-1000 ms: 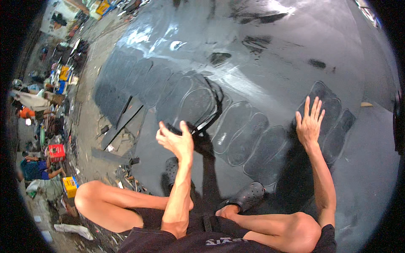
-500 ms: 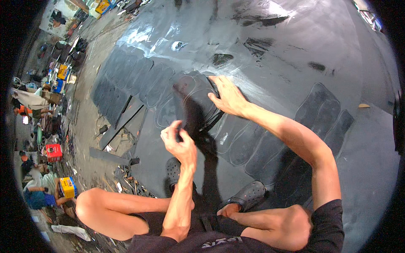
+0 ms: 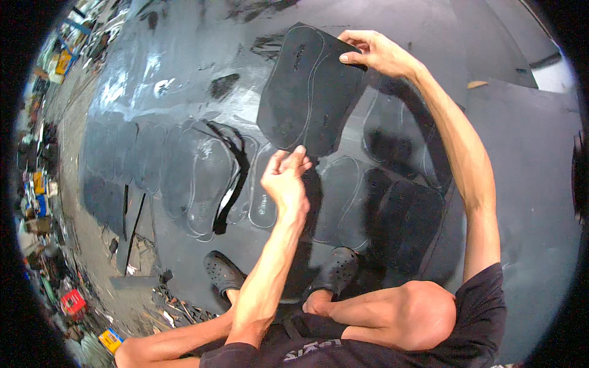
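A black sheet piece [image 3: 319,101], marked with a pale sole-shaped outline, is raised in front of me at a tilt. My right hand [image 3: 377,54] grips its upper right edge, thumb on the near face and fingers mostly behind. At the bottom edge my left hand [image 3: 287,178] pinches the same piece between thumb and fingers. Below it, a row of similar dark pieces with sole outlines [image 3: 208,175] lies on the big black sheet [image 3: 521,214]. One curved black strip [image 3: 236,156] rests across that row. What the right fingertips touch behind the piece is hidden.
My feet, in black perforated clogs [image 3: 334,270], stand at the near edge of the row. More dark pieces [image 3: 408,211] lie to the right. Scraps and narrow dark offcuts [image 3: 138,233] litter the floor at left, with a red box [image 3: 73,302] and a yellow box [image 3: 111,340] beyond.
The marked piece has come up off the row, with both hands now on it. My left hand, earlier in the air, has closed on its bottom edge. The view has shifted to the right.
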Motion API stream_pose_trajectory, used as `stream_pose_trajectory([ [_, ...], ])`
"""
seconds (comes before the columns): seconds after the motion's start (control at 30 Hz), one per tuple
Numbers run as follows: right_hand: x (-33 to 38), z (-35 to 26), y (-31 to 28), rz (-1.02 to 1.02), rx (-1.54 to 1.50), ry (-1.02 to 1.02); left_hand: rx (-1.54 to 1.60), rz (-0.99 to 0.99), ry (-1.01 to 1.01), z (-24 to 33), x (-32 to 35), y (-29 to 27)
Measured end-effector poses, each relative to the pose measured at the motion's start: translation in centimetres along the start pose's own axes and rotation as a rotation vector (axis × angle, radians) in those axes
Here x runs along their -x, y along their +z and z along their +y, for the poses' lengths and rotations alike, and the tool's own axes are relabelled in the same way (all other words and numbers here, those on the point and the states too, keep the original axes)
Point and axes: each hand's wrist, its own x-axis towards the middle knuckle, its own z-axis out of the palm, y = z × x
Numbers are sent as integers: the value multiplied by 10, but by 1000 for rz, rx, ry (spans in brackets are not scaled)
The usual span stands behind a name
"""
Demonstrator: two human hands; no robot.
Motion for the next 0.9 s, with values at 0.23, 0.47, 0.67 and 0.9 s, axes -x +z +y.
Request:
stream_pose_trajectory([
  [0.23,-5,70,-18,30,401,13,4,81,-198,-62,6,44],
  [0.47,-6,86,-18,-42,360,74,-74,22,-183,-69,-9,35],
  [0.67,-3,89,-17,-15,424,18,-183,18,-199,-69,-13,37],
  [0.9,-2,92,-13,15,458,63,-191,100,-82,-79,-5,45],
])
